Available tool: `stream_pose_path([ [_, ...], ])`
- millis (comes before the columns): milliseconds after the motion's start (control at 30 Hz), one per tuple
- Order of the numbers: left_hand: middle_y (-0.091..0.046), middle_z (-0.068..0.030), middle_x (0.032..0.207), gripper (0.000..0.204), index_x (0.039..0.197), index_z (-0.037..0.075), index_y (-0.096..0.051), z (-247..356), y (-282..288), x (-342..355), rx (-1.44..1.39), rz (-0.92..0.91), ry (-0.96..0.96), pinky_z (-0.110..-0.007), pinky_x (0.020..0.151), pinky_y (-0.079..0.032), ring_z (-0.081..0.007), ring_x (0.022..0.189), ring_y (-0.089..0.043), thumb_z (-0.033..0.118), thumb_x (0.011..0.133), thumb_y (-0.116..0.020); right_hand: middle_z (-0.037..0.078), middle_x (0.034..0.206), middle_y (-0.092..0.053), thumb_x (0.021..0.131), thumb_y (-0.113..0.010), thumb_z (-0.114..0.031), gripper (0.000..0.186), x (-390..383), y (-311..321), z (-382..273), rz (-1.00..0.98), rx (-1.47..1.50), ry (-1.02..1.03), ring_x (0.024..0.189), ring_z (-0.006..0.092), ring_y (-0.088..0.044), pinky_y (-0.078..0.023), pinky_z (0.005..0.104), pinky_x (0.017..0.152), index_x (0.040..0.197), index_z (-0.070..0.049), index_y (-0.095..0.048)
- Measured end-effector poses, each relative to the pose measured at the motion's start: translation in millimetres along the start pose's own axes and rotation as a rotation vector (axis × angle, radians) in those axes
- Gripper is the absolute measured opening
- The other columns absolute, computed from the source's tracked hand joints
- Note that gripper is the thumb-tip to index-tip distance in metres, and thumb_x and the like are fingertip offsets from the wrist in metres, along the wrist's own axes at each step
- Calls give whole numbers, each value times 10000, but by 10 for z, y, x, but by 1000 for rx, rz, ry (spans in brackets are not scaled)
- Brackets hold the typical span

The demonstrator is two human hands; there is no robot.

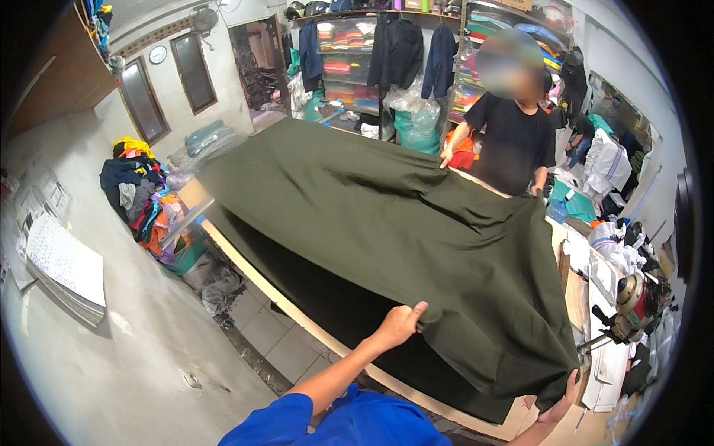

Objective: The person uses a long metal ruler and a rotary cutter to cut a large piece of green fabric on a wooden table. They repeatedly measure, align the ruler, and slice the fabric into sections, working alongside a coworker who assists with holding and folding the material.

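A large sheet of dark olive-green fabric [312, 193] spreads over a long table, its upper layer billowing above a darker layer beneath. My left hand [402, 324] is closed on the near edge of the fabric, thumb up. At the lower right, my right hand [563, 398] grips the fabric's near right corner; its fingers are partly hidden by the cloth. Across the table a person in a black T-shirt [513, 137] holds the far edge with both hands.
A cutting machine [632, 301] stands at the table's right end beside stacked white boards [606, 334]. Piled cloth scraps [145, 201] lie at the left. Paper sheets [67, 267] hang on the left wall. Shelves of folded fabric [346, 67] line the back.
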State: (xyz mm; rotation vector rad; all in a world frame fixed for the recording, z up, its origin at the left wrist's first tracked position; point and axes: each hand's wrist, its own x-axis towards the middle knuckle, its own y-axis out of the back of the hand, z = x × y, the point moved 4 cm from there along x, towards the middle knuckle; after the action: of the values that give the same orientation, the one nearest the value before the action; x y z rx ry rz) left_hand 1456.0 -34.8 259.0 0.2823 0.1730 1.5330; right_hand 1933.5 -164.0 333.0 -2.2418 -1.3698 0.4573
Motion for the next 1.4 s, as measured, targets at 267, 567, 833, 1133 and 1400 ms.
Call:
stream_pose_path([
  [267,-307,-76,466,816,511,-20,-418,557,863,224,55,204,-48,-431,459,-280,-164,472,-303,524,1096,-582,146,1435,-620,1073,-670,-314,501,502,25,-255,103,-280,59,1254,275,-649,-515,405,1088,1440,0,-538],
  [567,-565,-34,630,651,650,76,-516,-1439,875,-404,-219,543,306,-323,559,-511,-145,570,-583,576,1050,-634,134,1277,-686,1047,-697,-357,521,441,1592,575,240,-903,-10,1137,212,-646,-513,382,1009,1368,44,-610],
  [833,-584,-95,698,647,728,3,-547,-2621,400,-449,-138,423,492,-396,629,-572,-216,658,-653,547,1076,-592,122,1032,-652,1077,-609,-187,337,15,2796,2014,437,-976,-369,798,200,-649,-528,340,678,1336,18,-547],
  [1133,-500,-48,724,579,754,30,-489,-2559,296,-317,-184,393,542,-359,665,-605,-178,660,-633,490,1095,-581,-24,743,-478,1102,-609,-303,192,-74,2556,1913,574,-735,-158,508,69,-463,-335,239,399,1088,-116,-567],
  [1400,-656,-96,809,619,869,-25,-621,-2526,458,-311,-213,463,444,-337,654,-582,-179,665,-655,525,1123,-495,-18,745,-534,1103,-599,-324,241,43,2532,1927,497,-634,-180,532,78,-494,-361,237,433,1187,-103,-648],
])
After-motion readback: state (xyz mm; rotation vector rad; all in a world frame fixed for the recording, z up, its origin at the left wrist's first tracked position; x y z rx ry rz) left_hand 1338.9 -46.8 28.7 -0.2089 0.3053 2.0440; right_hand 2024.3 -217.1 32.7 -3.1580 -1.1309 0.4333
